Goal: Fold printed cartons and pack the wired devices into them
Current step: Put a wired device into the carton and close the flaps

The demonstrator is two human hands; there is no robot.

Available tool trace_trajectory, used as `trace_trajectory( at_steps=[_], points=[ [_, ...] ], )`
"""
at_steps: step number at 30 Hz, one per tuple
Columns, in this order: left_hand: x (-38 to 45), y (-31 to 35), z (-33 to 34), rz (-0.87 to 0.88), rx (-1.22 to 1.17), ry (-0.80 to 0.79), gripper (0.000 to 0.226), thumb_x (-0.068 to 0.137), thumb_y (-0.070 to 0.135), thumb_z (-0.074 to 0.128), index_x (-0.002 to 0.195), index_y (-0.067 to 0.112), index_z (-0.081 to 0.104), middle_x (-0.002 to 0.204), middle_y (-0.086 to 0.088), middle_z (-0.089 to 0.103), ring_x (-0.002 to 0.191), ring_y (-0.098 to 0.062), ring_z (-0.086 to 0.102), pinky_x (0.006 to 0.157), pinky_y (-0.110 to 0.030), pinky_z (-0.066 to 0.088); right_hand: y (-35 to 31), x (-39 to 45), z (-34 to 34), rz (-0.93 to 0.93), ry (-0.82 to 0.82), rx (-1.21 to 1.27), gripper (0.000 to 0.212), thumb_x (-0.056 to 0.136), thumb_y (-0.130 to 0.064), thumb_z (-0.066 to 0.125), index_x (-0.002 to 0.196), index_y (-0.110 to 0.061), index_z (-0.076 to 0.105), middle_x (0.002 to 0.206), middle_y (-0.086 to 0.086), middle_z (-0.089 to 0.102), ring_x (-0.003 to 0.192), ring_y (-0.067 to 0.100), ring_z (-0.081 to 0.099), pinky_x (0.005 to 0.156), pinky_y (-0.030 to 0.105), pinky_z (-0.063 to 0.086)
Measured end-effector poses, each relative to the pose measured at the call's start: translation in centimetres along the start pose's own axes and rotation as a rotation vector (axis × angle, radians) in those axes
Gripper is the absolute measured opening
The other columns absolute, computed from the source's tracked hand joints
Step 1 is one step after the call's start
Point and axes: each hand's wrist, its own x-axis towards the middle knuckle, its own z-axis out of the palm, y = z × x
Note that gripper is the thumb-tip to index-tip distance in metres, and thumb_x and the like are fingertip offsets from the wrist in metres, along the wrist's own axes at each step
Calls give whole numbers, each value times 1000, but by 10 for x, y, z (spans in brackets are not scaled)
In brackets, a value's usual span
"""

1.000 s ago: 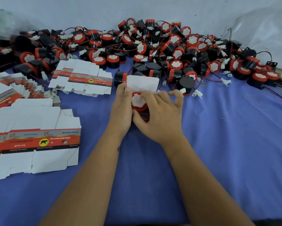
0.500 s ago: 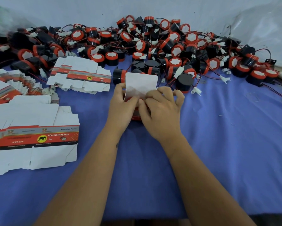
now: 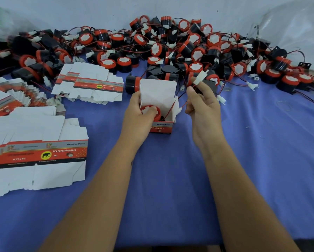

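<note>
The carton point(image 3: 161, 124) stands upright on the blue cloth point(image 3: 170, 170) at centre, just near of the device pile. Its printed red and grey front panel faces me, its white lid flap point(image 3: 158, 90) stands open at the far side, and a side flap hangs open on the right. 1 device point(image 3: 150, 110), red-rimmed with a white face, sits in the carton mouth, face up. Its red and black wire point(image 3: 178, 99) runs out over the right edge.

My left hand point(image 3: 140, 113) grips the carton from the left, thumb pressed on the device's face. My right hand point(image 3: 203, 104) is raised just right of the carton, thumb and forefinger pinching that wire, with the white connector point(image 3: 200, 77) standing above the fingertips.

Loose devices point(image 3: 170, 50) fill the far side of the cloth. 3 stacks of flat cartons point(image 3: 38, 150) lie to the left.
</note>
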Motion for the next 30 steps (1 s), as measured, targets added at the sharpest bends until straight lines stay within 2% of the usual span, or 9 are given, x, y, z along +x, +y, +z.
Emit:
trace_trajectory(
  at_steps=[4, 8, 11, 14, 17, 21, 23, 26, 30],
  points=[
    [0, -1, 3, 11, 35, 0, 39, 92, 11, 58, 123, 33, 48, 103, 20, 61, 90, 10, 61, 63, -6, 47, -6, -9, 11, -178, -39, -164, 17, 94, -9, 62, 88, -23, 69, 75, 0, 60, 70, 6, 50, 69, 20, 46],
    [1, -1, 3, 42, 63, -4, 38, 94, 12, 56, 126, 31, 49, 107, 14, 64, 95, -1, 63, 71, -13, 50, -6, -19, 20, -214, -155, -310, 20, 83, -13, 55, 88, -25, 69, 95, 7, 67, 93, 27, 57, 84, 35, 51],
    [-1, -1, 3, 65, 40, -20, 28, 97, 19, 59, 122, 30, 51, 106, 15, 65, 94, 3, 64, 75, -13, 52, -8, -26, 23, -194, -233, -263, 32, 80, -22, 48, 78, -43, 72, 86, -19, 65, 105, 27, 47, 87, 20, 44],
    [-1, 0, 3, 63, 39, -29, 34, 97, 28, 60, 130, 29, 50, 113, 15, 65, 101, -1, 64, 81, -18, 54, -9, -27, 24, -213, -263, -326, 33, 90, -34, 48, 71, -47, 71, 76, -30, 61, 101, 23, 43, 92, 25, 39],
    [-2, 1, 3, 71, 28, -26, 33, 96, 31, 61, 127, 33, 50, 107, 19, 66, 96, 4, 65, 74, -14, 53, -8, -26, 27, -203, -287, -360, 30, 89, -43, 48, 73, -46, 73, 79, -22, 66, 96, 16, 39, 91, 24, 36],
    [0, -3, 5, 80, -11, -40, 30, 90, 33, 61, 119, 31, 54, 100, 14, 69, 93, -1, 67, 72, -16, 54, -7, -28, 31, -149, -308, -334, 34, 87, -40, 50, 76, -23, 78, 86, -3, 74, 106, 27, 46, 99, 37, 36],
    [0, -2, 6, 87, -82, -45, 36, 80, 44, 60, 113, 30, 57, 99, 11, 70, 94, -8, 68, 79, -26, 57, -7, -29, 33, -147, -315, -349, 38, 85, -41, 50, 77, -16, 77, 87, 1, 75, 106, 31, 47, 95, 28, 35],
    [0, -1, 6, 168, 33, -29, 31, 71, 53, 53, 101, 44, 55, 84, 32, 67, 81, 9, 64, 70, -11, 52, -9, -30, 35, -124, -300, -350, 31, 89, -34, 57, 79, -14, 77, 98, 15, 70, 108, 26, 47, 84, 15, 37],
    [4, -5, 6, 230, 215, -52, 39, 105, 35, 39, 82, 23, 68, 70, 9, 64, 71, -5, 63, 74, -26, 52, -7, -33, 44, -130, -270, -404, 21, 91, -23, 65, 72, -23, 75, 96, 22, 61, 106, 20, 41, 82, 23, 43]
  ],
)
